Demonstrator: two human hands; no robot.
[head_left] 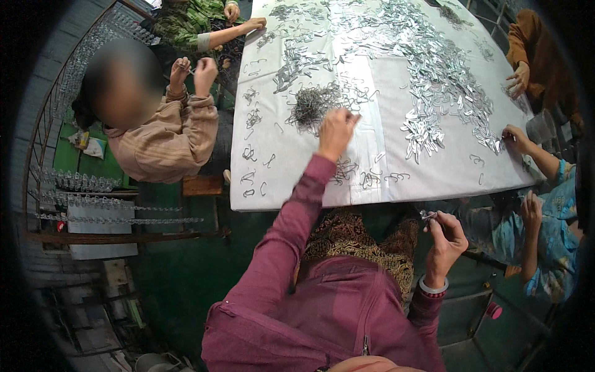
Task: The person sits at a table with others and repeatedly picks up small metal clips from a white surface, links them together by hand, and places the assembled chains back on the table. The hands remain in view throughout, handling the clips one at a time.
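Observation:
My left hand (336,131) reaches over the white-covered table, beside a tangled dark heap of bent wire pieces (313,106). Its fingers are partly stretched out, and I see nothing held in them. Near my body, just off the table's front edge, my right hand (447,240) is closed in a pinch on a small silvery metal clip (426,215). The clip's exact shape is too small to make out. More curved wire pieces (370,180) lie along the front edge. A broad spread of shiny flat metal pieces (423,133) covers the table's right half.
At the left sits a person in a beige top (167,136), both hands raised. Other people's hands (519,139) rest at the right edge, and a sleeve (211,41) shows at the far left. Racks of hanging metal strands (80,180) stand left; a clear cup (541,127) stands right.

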